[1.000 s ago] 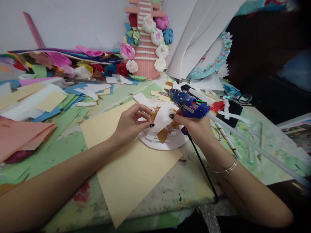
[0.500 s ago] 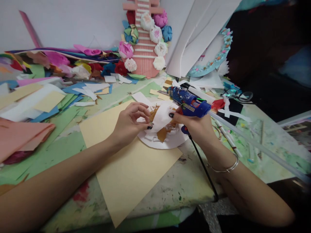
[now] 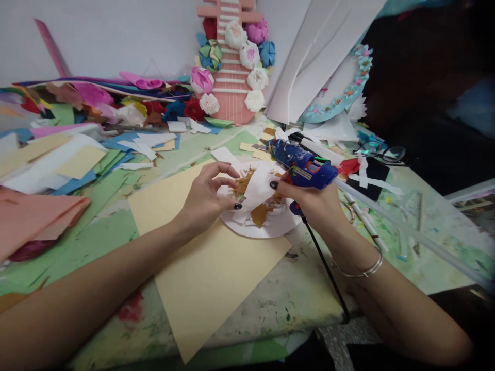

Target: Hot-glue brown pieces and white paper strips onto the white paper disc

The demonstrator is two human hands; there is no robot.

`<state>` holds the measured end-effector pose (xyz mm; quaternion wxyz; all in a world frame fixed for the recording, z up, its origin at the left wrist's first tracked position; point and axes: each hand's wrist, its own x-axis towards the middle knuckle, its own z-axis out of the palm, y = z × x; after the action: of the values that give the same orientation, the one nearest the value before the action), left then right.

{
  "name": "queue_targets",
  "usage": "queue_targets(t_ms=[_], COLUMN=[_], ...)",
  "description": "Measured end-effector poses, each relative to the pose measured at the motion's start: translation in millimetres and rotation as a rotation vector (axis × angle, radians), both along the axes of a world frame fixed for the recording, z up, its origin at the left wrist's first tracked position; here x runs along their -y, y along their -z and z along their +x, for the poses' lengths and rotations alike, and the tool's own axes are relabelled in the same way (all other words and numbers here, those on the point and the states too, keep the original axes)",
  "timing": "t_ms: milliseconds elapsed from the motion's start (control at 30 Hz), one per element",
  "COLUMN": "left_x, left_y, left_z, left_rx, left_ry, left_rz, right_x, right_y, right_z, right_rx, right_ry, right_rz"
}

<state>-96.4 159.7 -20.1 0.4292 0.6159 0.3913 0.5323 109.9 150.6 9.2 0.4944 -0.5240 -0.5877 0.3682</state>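
My right hand [image 3: 309,203] is wrapped round a blue glue gun [image 3: 303,164], its nozzle pointing left and a clear glue stick coming out of its back. The thumb of that hand overlaps the edge of a white paper strip [image 3: 260,186]; whether it presses on the strip I cannot tell. To the left, my left hand [image 3: 207,196] has its thumb and fingers apart beside the strip, with a gap between them. Beneath lies a white paper disc [image 3: 257,231] with brown paper scraps [image 3: 258,214] and small white bits on it.
A cream paper sheet [image 3: 216,288] lies under the disc. Cut paper [image 3: 81,159] is heaped at left. A pink paper guitar [image 3: 232,103] with paper flowers stands behind. Eyeglasses [image 3: 392,153] and pens lie at right. The gun's black cord [image 3: 325,263] runs over the table's front edge.
My left thumb and fingers have spread a little wider, away from the white strip. My right hand and the glue gun have hardly moved; the view has shifted slightly.
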Motion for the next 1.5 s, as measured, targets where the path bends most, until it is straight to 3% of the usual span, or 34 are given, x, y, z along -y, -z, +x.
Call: queue_targets(t_ms=[233, 433, 533, 667, 800, 1233, 1367, 1500], left_x=[3.0, 0.9, -0.3, 2.8, 9.7, 7.1, 10.8, 13.5], left_y=[-16.9, -29.7, -36.2, -48.0, -56.7, -37.8, -34.3, -26.0], left_z=[-9.1, -17.2, -23.3, -30.0, -28.5, -18.4, -15.0, -14.8], left_rx=[-0.375, -0.271, -0.339, -0.565, -0.842, -0.896, -0.871, -0.938], left_ry=[0.099, 0.269, 0.318, 0.352, 0.335, 0.289, 0.251, 0.339], left_rz=[0.137, 0.082, 0.124, 0.134, 0.269, 0.235, 0.327, 0.454], right_x=[-0.1, 0.3, 0.4, -1.7, -4.0, -4.5, -4.8, -8.6], right_y=[-0.2, 0.6, 0.7, 2.9, 5.0, 4.6, 6.8, 9.7], right_z=[0.9, 1.2, 1.1, 1.3, 1.3, 3.3, 3.5, 4.8], right_rx=[0.002, 0.008, 0.003, 0.024, 0.040, 0.065, 0.045, 0.073], right_ry=[0.004, 0.030, 0.034, 0.022, 0.018, 0.045, 0.076, 0.048], right_rz=[0.031, 0.014, 0.016, 0.029, 0.051, 0.021, 0.017, 0.038])
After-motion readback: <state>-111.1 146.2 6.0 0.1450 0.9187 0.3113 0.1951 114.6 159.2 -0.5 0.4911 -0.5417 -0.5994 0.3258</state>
